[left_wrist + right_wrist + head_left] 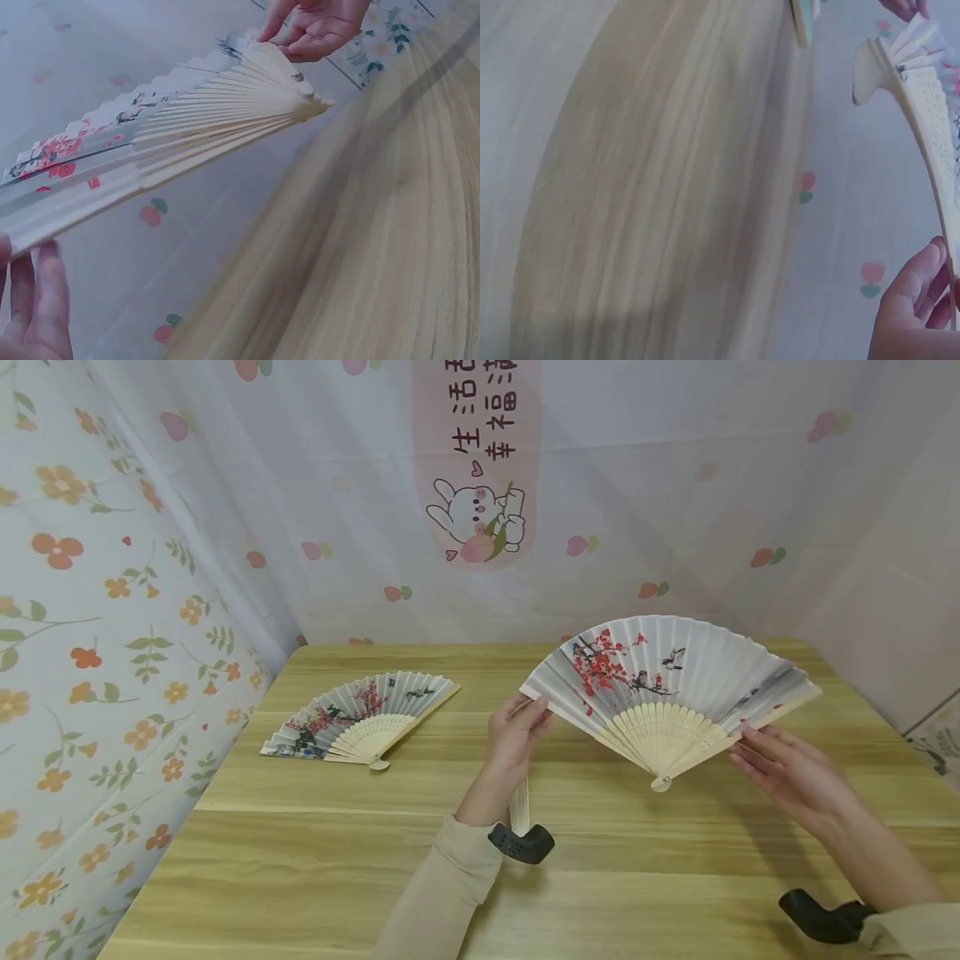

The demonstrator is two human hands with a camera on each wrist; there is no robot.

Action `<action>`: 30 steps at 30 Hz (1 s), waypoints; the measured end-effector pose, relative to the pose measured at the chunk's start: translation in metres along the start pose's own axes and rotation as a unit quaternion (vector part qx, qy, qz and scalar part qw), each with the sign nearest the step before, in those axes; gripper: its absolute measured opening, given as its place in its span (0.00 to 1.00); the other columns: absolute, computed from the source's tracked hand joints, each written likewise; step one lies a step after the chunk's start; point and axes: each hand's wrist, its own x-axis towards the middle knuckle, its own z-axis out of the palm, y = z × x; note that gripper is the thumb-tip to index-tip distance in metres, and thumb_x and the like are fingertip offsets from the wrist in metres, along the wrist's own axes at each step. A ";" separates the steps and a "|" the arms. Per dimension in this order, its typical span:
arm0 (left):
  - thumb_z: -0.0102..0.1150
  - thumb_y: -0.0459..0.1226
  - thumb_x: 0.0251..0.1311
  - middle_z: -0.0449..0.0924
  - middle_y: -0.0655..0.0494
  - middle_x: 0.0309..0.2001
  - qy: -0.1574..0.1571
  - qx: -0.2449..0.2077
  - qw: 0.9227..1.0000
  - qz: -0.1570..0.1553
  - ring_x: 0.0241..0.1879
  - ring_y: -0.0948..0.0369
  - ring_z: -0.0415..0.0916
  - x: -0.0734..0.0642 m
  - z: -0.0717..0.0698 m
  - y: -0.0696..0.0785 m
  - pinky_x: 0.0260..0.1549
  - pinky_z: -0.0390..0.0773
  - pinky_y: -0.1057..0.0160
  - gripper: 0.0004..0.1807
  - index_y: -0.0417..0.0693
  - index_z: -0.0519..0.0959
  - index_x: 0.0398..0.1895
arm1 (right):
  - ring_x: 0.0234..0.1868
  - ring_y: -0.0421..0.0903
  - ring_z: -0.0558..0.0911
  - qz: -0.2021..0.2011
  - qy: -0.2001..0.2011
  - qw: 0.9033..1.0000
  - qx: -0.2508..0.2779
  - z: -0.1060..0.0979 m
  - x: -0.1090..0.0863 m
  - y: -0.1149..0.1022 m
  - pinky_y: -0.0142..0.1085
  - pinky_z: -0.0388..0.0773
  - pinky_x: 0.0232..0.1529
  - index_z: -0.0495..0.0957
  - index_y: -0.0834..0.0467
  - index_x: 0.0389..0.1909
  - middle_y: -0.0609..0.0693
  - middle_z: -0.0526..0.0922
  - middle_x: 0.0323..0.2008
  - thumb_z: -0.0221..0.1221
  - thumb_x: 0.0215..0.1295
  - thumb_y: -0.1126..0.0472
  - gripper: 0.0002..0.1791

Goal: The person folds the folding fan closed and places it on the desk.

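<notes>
Spread wide above the table, a white folding fan shows red blossoms, small birds and pale wooden ribs. My left hand pinches its left edge, fingertips at the outer corner. On the other side my right hand pinches the right guard stick partway along. In the left wrist view the same fan reaches from my left fingers to the right hand. The right wrist view has the fan's guard stick edge-on, with my right hand gripping it.
Another open folding fan with red blossoms lies at the table's left. A closed fan's ribs show behind my left wrist, partly hidden. The wooden table ends at a printed white curtain. Flowered cloth hangs at the left.
</notes>
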 end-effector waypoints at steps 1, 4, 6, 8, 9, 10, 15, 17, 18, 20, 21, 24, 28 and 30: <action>0.53 0.29 0.57 0.77 0.53 0.33 0.007 0.009 1.000 0.002 0.31 0.63 0.77 -0.001 -0.002 0.001 0.38 0.76 0.67 0.15 0.35 0.71 0.48 | 0.41 0.48 0.78 -0.002 -0.002 1.000 0.001 0.002 0.001 0.001 0.37 0.72 0.48 0.73 0.65 0.34 0.54 0.77 0.39 0.34 0.68 0.73 0.17; 0.55 0.31 0.56 0.79 0.52 0.33 0.029 0.022 0.999 0.002 0.30 0.60 0.79 -0.001 -0.006 0.003 0.37 0.77 0.62 0.16 0.38 0.71 0.48 | 0.40 0.48 0.78 -0.008 0.000 1.000 -0.005 0.007 0.005 0.005 0.37 0.73 0.47 0.75 0.66 0.33 0.54 0.77 0.38 0.35 0.68 0.73 0.17; 0.55 0.31 0.55 0.79 0.52 0.32 0.042 0.022 0.999 0.005 0.30 0.59 0.79 -0.002 -0.009 0.004 0.36 0.77 0.62 0.16 0.38 0.71 0.48 | 0.39 0.48 0.78 -0.011 0.011 1.000 -0.014 0.010 0.007 0.007 0.36 0.74 0.46 0.74 0.65 0.32 0.53 0.77 0.37 0.36 0.67 0.73 0.16; 0.56 0.31 0.55 0.79 0.52 0.31 0.053 0.014 0.998 0.010 0.29 0.60 0.79 -0.002 -0.010 0.005 0.35 0.78 0.63 0.16 0.38 0.71 0.47 | 0.38 0.47 0.78 -0.016 0.019 1.000 -0.019 0.013 0.009 0.009 0.35 0.74 0.45 0.74 0.65 0.32 0.53 0.77 0.36 0.37 0.67 0.73 0.15; 0.56 0.30 0.54 0.79 0.53 0.31 0.058 0.008 0.998 0.013 0.28 0.61 0.79 -0.002 -0.011 0.006 0.35 0.78 0.63 0.15 0.37 0.72 0.47 | 0.38 0.47 0.78 -0.018 0.023 0.999 -0.022 0.014 0.009 0.009 0.35 0.75 0.44 0.74 0.65 0.31 0.53 0.77 0.36 0.38 0.67 0.73 0.15; 0.56 0.29 0.54 0.79 0.53 0.30 0.062 0.004 0.998 0.016 0.28 0.61 0.79 -0.002 -0.012 0.006 0.35 0.78 0.63 0.15 0.37 0.72 0.46 | 0.38 0.47 0.78 -0.021 0.025 0.999 -0.024 0.016 0.010 0.010 0.34 0.75 0.44 0.73 0.65 0.30 0.53 0.77 0.36 0.38 0.67 0.73 0.14; 0.55 0.26 0.53 0.78 0.54 0.30 0.068 -0.025 0.997 0.033 0.27 0.64 0.77 -0.002 -0.015 0.009 0.34 0.77 0.68 0.15 0.33 0.72 0.46 | 0.37 0.47 0.79 -0.040 0.020 0.999 -0.016 0.023 0.016 0.016 0.35 0.75 0.43 0.74 0.65 0.34 0.54 0.78 0.36 0.38 0.66 0.74 0.14; 0.55 0.24 0.52 0.77 0.53 0.29 0.070 -0.038 0.996 0.044 0.27 0.64 0.76 -0.002 -0.018 0.010 0.32 0.77 0.70 0.15 0.31 0.72 0.45 | 0.37 0.48 0.79 -0.046 0.016 0.999 -0.008 0.026 0.019 0.018 0.35 0.75 0.43 0.74 0.65 0.37 0.54 0.78 0.36 0.38 0.66 0.75 0.15; 0.55 0.24 0.51 0.77 0.53 0.28 0.071 -0.047 0.995 0.049 0.26 0.65 0.75 -0.002 -0.019 0.010 0.31 0.77 0.71 0.14 0.30 0.73 0.44 | 0.37 0.48 0.79 -0.048 0.015 0.999 -0.006 0.027 0.021 0.019 0.35 0.75 0.43 0.74 0.65 0.37 0.55 0.78 0.36 0.38 0.65 0.75 0.15; 0.56 0.24 0.51 0.78 0.54 0.27 0.076 -0.055 0.994 0.062 0.26 0.65 0.75 -0.001 -0.023 0.011 0.31 0.76 0.72 0.12 0.31 0.75 0.40 | 0.37 0.48 0.79 -0.051 0.016 0.999 -0.005 0.031 0.024 0.021 0.35 0.75 0.43 0.74 0.66 0.37 0.55 0.78 0.36 0.39 0.65 0.75 0.14; 0.57 0.24 0.50 0.78 0.54 0.26 0.077 -0.062 0.993 0.068 0.26 0.65 0.75 0.000 -0.025 0.012 0.31 0.76 0.72 0.10 0.32 0.76 0.38 | 0.37 0.48 0.79 -0.052 0.016 0.998 -0.006 0.032 0.026 0.022 0.35 0.76 0.42 0.74 0.66 0.36 0.55 0.78 0.36 0.39 0.65 0.75 0.13; 0.57 0.26 0.52 0.78 0.54 0.27 0.082 -0.073 0.991 0.076 0.27 0.65 0.75 0.000 -0.029 0.013 0.32 0.76 0.72 0.06 0.37 0.78 0.34 | 0.36 0.48 0.79 -0.055 0.023 0.998 -0.012 0.037 0.030 0.024 0.34 0.76 0.41 0.74 0.66 0.34 0.54 0.77 0.34 0.40 0.65 0.75 0.12; 0.55 0.28 0.55 0.79 0.54 0.29 0.093 -0.063 0.992 0.064 0.27 0.64 0.77 -0.001 -0.032 0.018 0.31 0.77 0.72 0.05 0.42 0.76 0.34 | 0.36 0.48 0.80 -0.057 0.027 0.998 -0.007 0.041 0.034 0.027 0.33 0.76 0.41 0.75 0.66 0.32 0.54 0.77 0.34 0.42 0.65 0.74 0.12; 0.54 0.29 0.56 0.79 0.54 0.29 0.096 -0.051 0.992 0.059 0.28 0.64 0.78 -0.003 -0.033 0.021 0.29 0.77 0.71 0.05 0.43 0.75 0.36 | 0.36 0.48 0.80 -0.062 0.025 0.998 -0.001 0.043 0.036 0.028 0.33 0.76 0.41 0.75 0.66 0.30 0.54 0.78 0.33 0.42 0.65 0.73 0.12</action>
